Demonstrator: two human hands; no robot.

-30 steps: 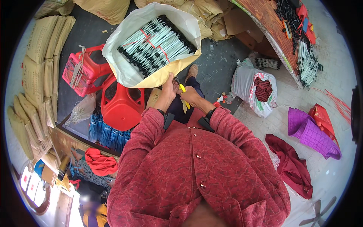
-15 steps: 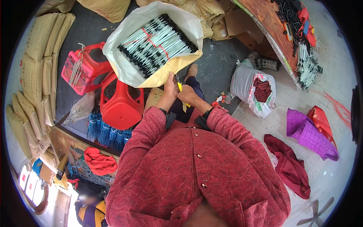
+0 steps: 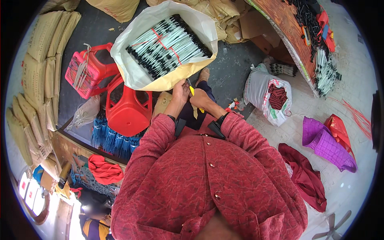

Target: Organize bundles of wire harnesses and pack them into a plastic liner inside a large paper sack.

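Observation:
My left hand (image 3: pixel 181 93) is closed at the near rim of a large sack (image 3: pixel 164 85), white inside and tan outside. Its fingertips meet the sack's edge, and what they pinch is hidden. Inside the sack lie packed bundles of thin pale sticks (image 3: pixel 168 44) with black ends, bound with red ties. My right hand (image 3: pixel 201 100) is wrapped round a yellow-handled tool (image 3: pixel 192 91) with a narrow metal tip. That tip points toward the left hand's fingertips and sits close beside them. The fingers cover most of the handle, so the tool's exact kind cannot be told.
Left of the sack stand red plastic stools (image 3: pixel 128 116), near blue bundles (image 3: pixel 114 134). Stacked tan sacks (image 3: pixel 44 38) line the far left. At right are a white sack (image 3: pixel 256 90) with dark red contents, a wooden board (image 3: pixel 280 18) and a purple bag (image 3: pixel 326 142).
My right hand has shifted slightly right and down, and more of the tool's yellow handle and metal tip shows. The left hand stays at the sack's rim.

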